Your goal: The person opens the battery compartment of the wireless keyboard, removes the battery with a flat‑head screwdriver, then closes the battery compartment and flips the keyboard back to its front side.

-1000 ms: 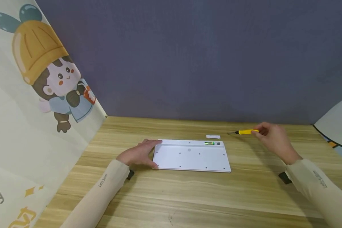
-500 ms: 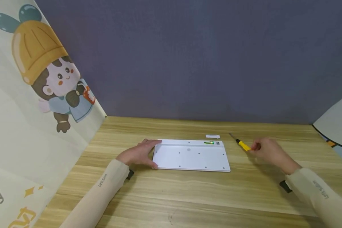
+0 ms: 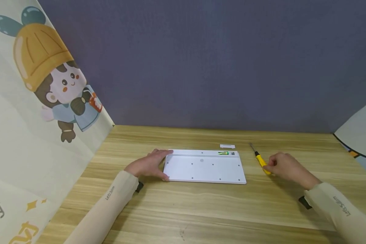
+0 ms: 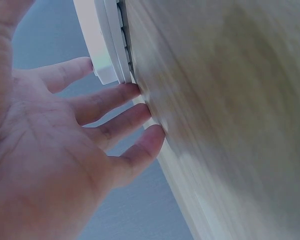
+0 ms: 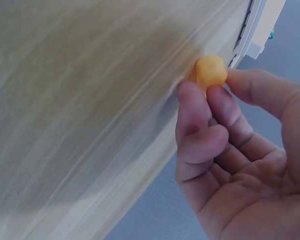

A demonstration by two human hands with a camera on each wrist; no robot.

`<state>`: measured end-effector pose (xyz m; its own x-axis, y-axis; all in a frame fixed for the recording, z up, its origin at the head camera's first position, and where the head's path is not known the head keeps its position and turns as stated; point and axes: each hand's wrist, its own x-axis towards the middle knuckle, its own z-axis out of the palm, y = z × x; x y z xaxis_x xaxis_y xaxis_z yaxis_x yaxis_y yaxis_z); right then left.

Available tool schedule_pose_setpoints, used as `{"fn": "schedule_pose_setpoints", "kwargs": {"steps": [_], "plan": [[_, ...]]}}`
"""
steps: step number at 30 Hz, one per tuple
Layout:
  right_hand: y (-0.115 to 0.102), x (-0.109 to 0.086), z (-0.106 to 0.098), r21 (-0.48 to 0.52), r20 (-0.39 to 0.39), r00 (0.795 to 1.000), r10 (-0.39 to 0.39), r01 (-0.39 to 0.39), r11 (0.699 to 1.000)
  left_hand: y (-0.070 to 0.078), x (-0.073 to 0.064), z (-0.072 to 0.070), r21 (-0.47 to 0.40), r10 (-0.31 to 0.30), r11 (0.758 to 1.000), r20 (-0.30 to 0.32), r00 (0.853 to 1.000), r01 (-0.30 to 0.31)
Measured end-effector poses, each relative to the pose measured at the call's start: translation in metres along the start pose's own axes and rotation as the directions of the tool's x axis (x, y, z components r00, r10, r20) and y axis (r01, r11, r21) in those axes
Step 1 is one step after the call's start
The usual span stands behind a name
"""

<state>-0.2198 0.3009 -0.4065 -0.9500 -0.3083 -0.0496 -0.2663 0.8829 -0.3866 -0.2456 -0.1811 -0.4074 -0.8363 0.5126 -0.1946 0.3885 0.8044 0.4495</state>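
Lying face down on the table [image 3: 170, 210], the keyboard [image 3: 202, 171] should handle as a light, stiff slab, likely smooth enough to slide if only pushed. Its short ends look the best place to take hold, fingers on the far edge and thumb on the near edge. The left hand [image 3: 150, 165] rests at the left end in just that way, fingers extended and loosely spread, touching rather than clenched.

The screwdriver [image 3: 261, 161] is right of the keyboard, well apart from it, shaft pointing away from the person. The right hand [image 3: 285, 166] pinches the butt of its yellow handle between thumb and fingers; whether the tip touches the table is hard to tell. That handle is probably hard plastic, light and sturdy; a grip farther forward would steer the tip better.

The cover [image 3: 227, 146] lies just beyond the keyboard's far edge. Thin and small, it may flex or snap, so a pinch by its edges would suit it.

Counting: 2 hands, 1 keyboard, 1 screwdriver, 1 cover, 1 battery [image 3: 223, 153] seated in the slot near the far right corner, and 8 dark dots [image 3: 212, 164], probably screws, with perhaps 1 more beside the left thumb.
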Motion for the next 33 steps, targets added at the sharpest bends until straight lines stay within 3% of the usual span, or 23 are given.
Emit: {"fn": "schedule_pose_setpoints", "kwargs": {"steps": [33], "plan": [[-0.0044, 0.0011, -0.0034, 0.022, -0.045, 0.999, 0.005, -0.004, 1.000, -0.0016, 0.0012, 0.0010, 0.001, -0.005, 1.000, 0.003, 1.000, 0.005]]}}
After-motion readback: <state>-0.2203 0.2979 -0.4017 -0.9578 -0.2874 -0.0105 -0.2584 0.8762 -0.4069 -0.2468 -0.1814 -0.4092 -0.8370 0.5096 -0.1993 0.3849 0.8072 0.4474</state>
